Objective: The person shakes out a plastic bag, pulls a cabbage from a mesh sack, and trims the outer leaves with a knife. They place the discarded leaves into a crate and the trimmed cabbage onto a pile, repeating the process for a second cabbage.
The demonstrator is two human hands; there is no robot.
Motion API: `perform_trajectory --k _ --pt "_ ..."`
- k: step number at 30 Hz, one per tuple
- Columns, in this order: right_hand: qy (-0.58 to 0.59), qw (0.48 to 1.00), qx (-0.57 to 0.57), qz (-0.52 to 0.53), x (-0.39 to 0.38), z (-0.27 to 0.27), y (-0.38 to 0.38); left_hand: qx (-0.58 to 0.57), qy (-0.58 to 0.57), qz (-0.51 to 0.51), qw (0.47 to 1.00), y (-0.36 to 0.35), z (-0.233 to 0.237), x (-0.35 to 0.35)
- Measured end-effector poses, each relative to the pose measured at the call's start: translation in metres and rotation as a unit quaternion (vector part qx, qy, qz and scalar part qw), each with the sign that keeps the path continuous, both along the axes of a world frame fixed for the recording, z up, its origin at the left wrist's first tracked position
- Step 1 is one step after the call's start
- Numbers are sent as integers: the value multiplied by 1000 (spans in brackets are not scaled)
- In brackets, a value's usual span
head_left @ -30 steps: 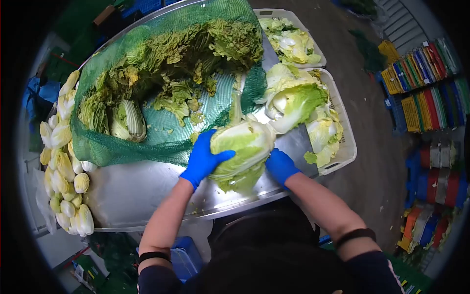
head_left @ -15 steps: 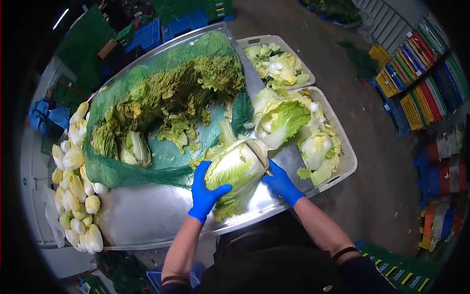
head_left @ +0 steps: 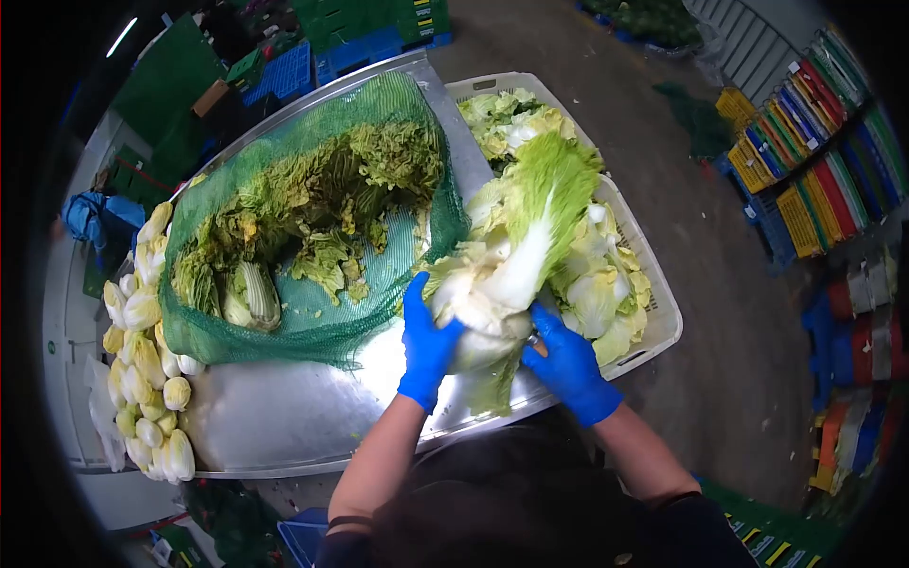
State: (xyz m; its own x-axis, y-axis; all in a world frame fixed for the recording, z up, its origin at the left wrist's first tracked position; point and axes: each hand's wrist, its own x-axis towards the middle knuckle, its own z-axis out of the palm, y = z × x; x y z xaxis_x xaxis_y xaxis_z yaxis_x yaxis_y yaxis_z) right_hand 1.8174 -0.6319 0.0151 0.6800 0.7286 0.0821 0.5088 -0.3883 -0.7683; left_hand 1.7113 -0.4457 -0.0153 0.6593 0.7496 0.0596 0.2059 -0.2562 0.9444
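**Two gloved hands clamp a napa cabbage at the table's near edge**

A steel table (head_left: 284, 417) fills the middle of the view. A green net sack (head_left: 312, 312) covers most of the table's far half, lying open and heaped with dark, ragged leaf trimmings. A white crate (head_left: 658, 327) butts against the table's right edge, full of pale loose leaves. A second crate (head_left: 464, 87) stands at the table's far right corner, also holding leaves. Trimmed cabbage hearts (head_left: 142, 369) line the table's left edge in a crowded row.

The napa cabbage (head_left: 502, 275) is over the table's near right corner. It is tilted, with one long outer leaf peeled up towards the crates.

The left hand (head_left: 428, 341), in a blue glove, wraps the cabbage's left flank with its fingers closed on it. The right hand (head_left: 568, 364), also gloved, is curled tight against the cabbage's base. Whether it also holds a tool cannot be told.
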Motion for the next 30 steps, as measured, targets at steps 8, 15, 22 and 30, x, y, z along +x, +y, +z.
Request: perform_trajectory --k 8,15,22,30 --pt "-21 997 -22 74 33 2 6 -43 -25 -29 998 -7 0 -23" --pt "9 982 -161 -97 112 -76 10 -128 -46 39 990 18 3 -53" --pt "236 965 112 -12 -15 -19 88 -167 -85 51 981 9 5 -34" --pt "68 989 101 -83 22 -21 59 -239 -88 88 963 11 14 -36"
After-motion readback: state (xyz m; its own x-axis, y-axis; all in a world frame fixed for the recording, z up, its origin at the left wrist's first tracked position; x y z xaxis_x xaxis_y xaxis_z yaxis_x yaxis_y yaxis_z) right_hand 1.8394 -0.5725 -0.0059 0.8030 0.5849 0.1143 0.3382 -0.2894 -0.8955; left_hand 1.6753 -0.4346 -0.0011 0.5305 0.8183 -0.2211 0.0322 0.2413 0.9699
